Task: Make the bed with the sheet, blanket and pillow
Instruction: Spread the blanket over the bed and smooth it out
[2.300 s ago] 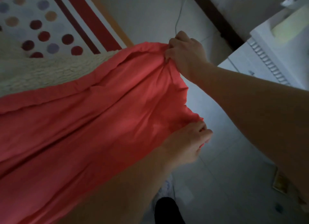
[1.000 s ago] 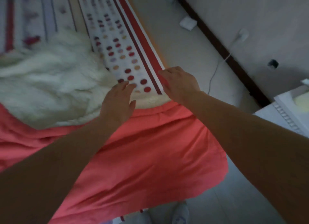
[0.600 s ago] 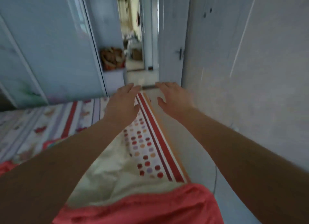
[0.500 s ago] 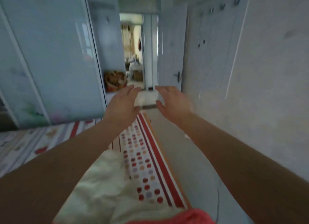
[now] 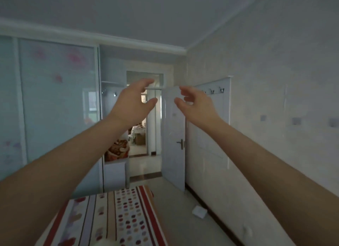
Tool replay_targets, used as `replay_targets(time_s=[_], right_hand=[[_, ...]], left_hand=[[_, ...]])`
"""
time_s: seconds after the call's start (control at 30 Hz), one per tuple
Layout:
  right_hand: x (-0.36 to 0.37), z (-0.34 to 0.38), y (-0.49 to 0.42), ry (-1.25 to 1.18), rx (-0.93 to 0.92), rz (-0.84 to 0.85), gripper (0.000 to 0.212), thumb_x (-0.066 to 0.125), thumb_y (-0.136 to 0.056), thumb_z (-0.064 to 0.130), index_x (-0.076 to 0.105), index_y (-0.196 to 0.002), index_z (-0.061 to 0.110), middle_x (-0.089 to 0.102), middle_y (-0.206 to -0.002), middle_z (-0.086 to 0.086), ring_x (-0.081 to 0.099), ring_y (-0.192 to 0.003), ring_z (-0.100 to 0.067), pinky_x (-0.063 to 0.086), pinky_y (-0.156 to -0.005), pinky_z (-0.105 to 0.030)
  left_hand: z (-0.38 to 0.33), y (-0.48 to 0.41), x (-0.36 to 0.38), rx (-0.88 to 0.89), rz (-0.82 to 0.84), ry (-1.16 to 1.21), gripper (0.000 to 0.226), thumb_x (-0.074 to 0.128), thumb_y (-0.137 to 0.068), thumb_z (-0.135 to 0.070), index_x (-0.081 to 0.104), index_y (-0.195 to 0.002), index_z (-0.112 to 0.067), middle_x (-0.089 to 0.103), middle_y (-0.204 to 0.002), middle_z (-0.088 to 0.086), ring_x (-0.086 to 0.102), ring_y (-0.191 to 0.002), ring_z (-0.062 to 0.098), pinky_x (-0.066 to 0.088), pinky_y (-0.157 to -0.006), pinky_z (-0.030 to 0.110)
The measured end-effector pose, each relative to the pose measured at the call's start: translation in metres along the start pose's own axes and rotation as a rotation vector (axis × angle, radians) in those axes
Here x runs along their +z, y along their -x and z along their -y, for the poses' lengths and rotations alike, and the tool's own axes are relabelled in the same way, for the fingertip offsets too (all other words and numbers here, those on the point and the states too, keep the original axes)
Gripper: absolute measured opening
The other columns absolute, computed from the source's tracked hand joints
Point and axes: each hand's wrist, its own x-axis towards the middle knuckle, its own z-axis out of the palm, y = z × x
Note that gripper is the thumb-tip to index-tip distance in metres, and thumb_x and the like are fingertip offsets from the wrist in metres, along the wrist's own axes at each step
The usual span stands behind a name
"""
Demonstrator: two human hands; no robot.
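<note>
My left hand and my right hand are raised at head height in front of me, fingers spread, palms facing each other, holding nothing. Far below them the foot of the bed shows its sheet, white with coloured dots and red and brown stripes. A small bit of the fluffy cream blanket peeks in at the bottom edge. The red blanket and the pillow are out of view.
A sliding-door wardrobe fills the left wall. A white door stands open onto a lit hallway. A shelf unit holds a patterned bundle. A small white object lies on the floor by the right wall.
My hands let go of the red blanket, then rose from the bed to head height. My view tipped up from the bed to the doorway and ceiling.
</note>
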Motion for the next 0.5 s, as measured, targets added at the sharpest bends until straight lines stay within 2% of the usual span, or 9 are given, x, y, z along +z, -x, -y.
replay_targets(time_s=[0.1, 0.23, 0.4, 0.5], right_hand=[[-0.016, 0.014, 0.018, -0.021, -0.004, 0.01, 0.05, 0.066, -0.095, 0.036, 0.054, -0.142, 0.024, 0.06, -0.133, 0.008, 0.058, -0.118, -0.007, 0.044, -0.1, -0.024], [-0.028, 0.022, 0.047, -0.027, 0.039, 0.104, 0.054, 0.065, -0.095, 0.039, 0.05, -0.145, 0.025, 0.056, -0.14, 0.009, 0.056, -0.122, -0.007, 0.042, -0.097, -0.022], [-0.039, 0.029, 0.071, -0.066, 0.054, 0.129, 0.056, 0.065, -0.094, 0.043, 0.049, -0.146, 0.029, 0.056, -0.141, 0.012, 0.056, -0.123, -0.005, 0.047, -0.105, -0.031], [-0.041, 0.034, 0.084, -0.079, 0.06, 0.119, 0.054, 0.064, -0.094, 0.044, 0.05, -0.145, 0.032, 0.056, -0.14, 0.016, 0.056, -0.122, -0.002, 0.046, -0.103, -0.028]], left_hand=[[-0.015, 0.013, -0.008, -0.015, 0.045, 0.057, 0.051, 0.069, -0.093, -0.029, 0.051, -0.141, -0.026, 0.057, -0.135, -0.008, 0.056, -0.121, 0.01, 0.047, -0.104, 0.032], [-0.035, 0.031, -0.018, -0.035, 0.09, 0.096, 0.044, 0.066, -0.093, -0.033, 0.056, -0.136, -0.03, 0.061, -0.126, -0.013, 0.062, -0.11, 0.007, 0.053, -0.098, 0.037], [-0.06, 0.052, -0.029, -0.05, 0.1, 0.151, 0.049, 0.066, -0.093, -0.036, 0.053, -0.14, -0.029, 0.059, -0.132, -0.014, 0.059, -0.115, 0.003, 0.049, -0.103, 0.03], [-0.072, 0.069, -0.031, 0.015, 0.146, 0.033, 0.056, 0.064, -0.092, -0.042, 0.046, -0.145, -0.032, 0.053, -0.138, -0.018, 0.052, -0.118, -0.004, 0.042, -0.104, 0.023]])
